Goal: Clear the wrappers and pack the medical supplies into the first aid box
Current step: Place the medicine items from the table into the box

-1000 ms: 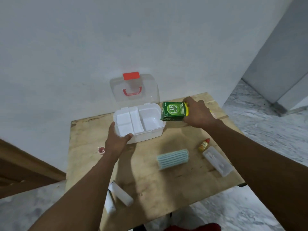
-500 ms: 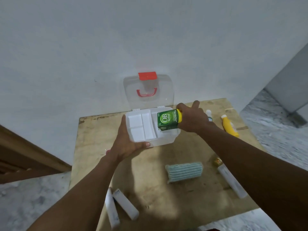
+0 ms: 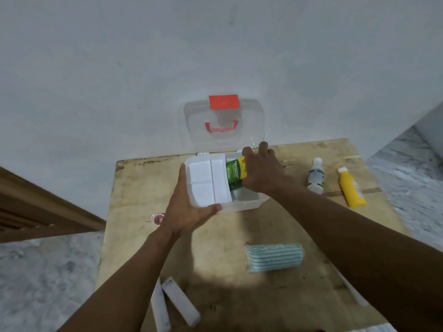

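Observation:
The white first aid box [image 3: 242,204] stands open at the table's back, its clear lid [image 3: 225,123] with a red latch leaning on the wall. A white divided tray [image 3: 208,180] fills the box's left part. My left hand [image 3: 189,209] grips the box's front left corner. My right hand [image 3: 262,172] holds a green and yellow carton [image 3: 233,174], tilted and partly inside the box's right compartment. A rolled green-striped bandage [image 3: 274,257] lies nearer me. A white bottle [image 3: 316,176] and a yellow bottle [image 3: 351,188] lie to the right.
The wooden table [image 3: 230,283] stands against a white wall. Two white flat packets [image 3: 175,303] lie at the front left. A small red round thing [image 3: 158,219] sits left of my wrist. A white strip [image 3: 352,291] shows beside my right forearm. Marble floor surrounds the table.
My right hand carried the green carton from the table's right over the box and lowered it into the right compartment. My left hand stayed on the box's corner. The view shifted.

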Demonstrator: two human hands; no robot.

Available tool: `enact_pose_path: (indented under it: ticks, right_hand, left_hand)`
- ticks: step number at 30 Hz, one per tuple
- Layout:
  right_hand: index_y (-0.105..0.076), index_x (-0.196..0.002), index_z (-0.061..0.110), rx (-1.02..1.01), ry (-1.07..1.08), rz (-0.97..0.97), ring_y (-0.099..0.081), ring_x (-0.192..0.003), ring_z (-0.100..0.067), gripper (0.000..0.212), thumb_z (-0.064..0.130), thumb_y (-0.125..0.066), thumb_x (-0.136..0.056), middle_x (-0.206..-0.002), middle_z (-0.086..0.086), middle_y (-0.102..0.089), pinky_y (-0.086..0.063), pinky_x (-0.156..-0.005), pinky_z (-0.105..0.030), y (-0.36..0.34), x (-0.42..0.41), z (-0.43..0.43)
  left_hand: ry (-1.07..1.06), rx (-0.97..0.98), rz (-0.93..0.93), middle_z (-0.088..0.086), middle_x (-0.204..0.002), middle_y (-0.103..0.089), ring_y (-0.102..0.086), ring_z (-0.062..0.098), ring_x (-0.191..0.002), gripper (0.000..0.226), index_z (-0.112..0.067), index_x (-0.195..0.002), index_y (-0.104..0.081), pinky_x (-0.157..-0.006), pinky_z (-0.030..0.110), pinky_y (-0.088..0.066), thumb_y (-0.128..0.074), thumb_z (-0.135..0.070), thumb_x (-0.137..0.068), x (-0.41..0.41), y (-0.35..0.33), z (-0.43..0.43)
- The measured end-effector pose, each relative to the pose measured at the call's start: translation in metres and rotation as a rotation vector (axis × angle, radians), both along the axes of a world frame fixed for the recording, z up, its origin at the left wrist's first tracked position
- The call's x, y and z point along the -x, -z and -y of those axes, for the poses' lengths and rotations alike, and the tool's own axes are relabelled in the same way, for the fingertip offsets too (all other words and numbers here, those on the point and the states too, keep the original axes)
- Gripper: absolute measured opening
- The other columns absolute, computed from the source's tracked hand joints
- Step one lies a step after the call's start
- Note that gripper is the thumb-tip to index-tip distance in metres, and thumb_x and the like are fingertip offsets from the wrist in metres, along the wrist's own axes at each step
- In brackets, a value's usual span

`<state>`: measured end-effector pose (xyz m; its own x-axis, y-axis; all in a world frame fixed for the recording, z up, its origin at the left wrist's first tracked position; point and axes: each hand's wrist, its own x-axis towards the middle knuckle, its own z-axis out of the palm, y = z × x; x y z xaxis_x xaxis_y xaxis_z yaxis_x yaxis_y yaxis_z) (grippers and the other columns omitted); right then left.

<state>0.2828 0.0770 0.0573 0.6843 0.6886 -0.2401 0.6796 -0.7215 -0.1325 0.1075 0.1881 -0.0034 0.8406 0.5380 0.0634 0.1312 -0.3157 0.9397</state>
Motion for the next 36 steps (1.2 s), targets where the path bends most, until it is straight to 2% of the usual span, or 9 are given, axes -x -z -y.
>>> enact_pose_path:
  ticks: [5,9,13,18,21,25,30,36]
  right_hand:
    - [-0.038,-0.131,-0.001,-0.014,0.011,-0.082,-0.049,-0.116,-0.035,0.065,0.028,-0.072,-0.084,-0.127,-0.019,-0.046,-0.042,-0.096,-0.036,0.021,0.009,-0.012]
    - [-0.034,-0.132,0.001,-0.131,0.168,-0.259,-0.056,-0.113,-0.033,0.077,0.034,-0.079,-0.079,-0.127,-0.019,-0.05,-0.039,-0.082,-0.031,0.04,0.009,-0.018]
    - [-0.02,-0.143,0.0,-0.17,0.202,-0.286,-0.059,-0.111,-0.033,0.097,0.038,-0.08,-0.077,-0.124,-0.016,-0.055,-0.043,-0.084,-0.036,0.05,0.01,-0.022]
    - [-0.03,-0.137,0.003,-0.157,0.165,-0.278,-0.063,-0.104,-0.032,0.073,0.019,-0.075,-0.081,-0.112,-0.016,-0.062,-0.048,-0.083,-0.038,0.053,0.009,-0.032]
    - [-0.035,-0.134,0.004,-0.171,0.163,-0.321,-0.063,-0.099,-0.031,0.073,0.02,-0.079,-0.078,-0.109,-0.016,-0.063,-0.048,-0.08,-0.039,0.053,0.005,-0.029]
    - [-0.046,-0.114,0.007,-0.217,0.169,-0.36,-0.054,-0.085,-0.024,0.055,0.022,-0.082,-0.075,-0.105,-0.013,-0.064,-0.041,-0.071,-0.033,0.051,-0.001,-0.021]
    - [-0.046,-0.119,0.006,-0.176,0.142,-0.349,-0.06,-0.097,-0.029,0.055,0.024,-0.079,-0.079,-0.109,-0.013,-0.062,-0.046,-0.077,-0.036,0.047,0.006,-0.017]
    - [-0.046,-0.119,0.006,-0.234,0.198,-0.292,-0.058,-0.105,-0.034,0.038,0.016,-0.065,-0.087,-0.112,-0.015,-0.061,-0.036,-0.073,-0.029,0.029,0.013,0.002]
  left_hand:
    - [-0.035,0.008,-0.019,-0.006,-0.134,-0.051,-0.054,0.017,-0.124,0.108,-0.018,-0.145,-0.027,-0.095,0.045,-0.055,-0.095,-0.022,-0.061,-0.003,0.009,-0.003]
    - [-0.051,0.035,-0.012,-0.003,-0.136,-0.05,-0.053,0.021,-0.126,0.109,-0.018,-0.146,-0.028,-0.097,0.048,-0.053,-0.094,-0.023,-0.06,-0.003,0.011,-0.003]
    - [-0.052,0.04,-0.007,0.0,-0.138,-0.05,-0.053,0.024,-0.127,0.11,-0.015,-0.147,-0.027,-0.098,0.05,-0.053,-0.094,-0.024,-0.059,-0.004,0.009,-0.002]
    - [-0.069,0.046,-0.011,0.0,-0.139,-0.048,-0.051,0.023,-0.128,0.112,-0.014,-0.147,-0.027,-0.097,0.047,-0.053,-0.092,-0.034,-0.058,-0.005,0.008,-0.001]
    - [-0.069,0.041,-0.015,-0.002,-0.138,-0.048,-0.052,0.022,-0.128,0.111,-0.015,-0.147,-0.027,-0.097,0.046,-0.054,-0.093,-0.03,-0.059,-0.004,0.008,0.0]
    - [-0.066,0.032,-0.019,-0.003,-0.136,-0.05,-0.054,0.02,-0.125,0.109,-0.017,-0.146,-0.028,-0.095,0.042,-0.056,-0.093,-0.027,-0.059,-0.004,0.007,0.001]
    - [-0.074,0.013,-0.036,-0.008,-0.13,-0.053,-0.056,0.014,-0.12,0.104,-0.027,-0.142,-0.031,-0.088,0.026,-0.057,-0.091,-0.033,-0.057,-0.003,0.006,0.003]
    - [-0.053,0.034,-0.038,-0.022,-0.122,-0.055,-0.056,-0.009,-0.109,0.095,-0.03,-0.137,-0.033,-0.078,0.005,-0.048,-0.091,-0.011,-0.064,0.0,0.01,0.001]
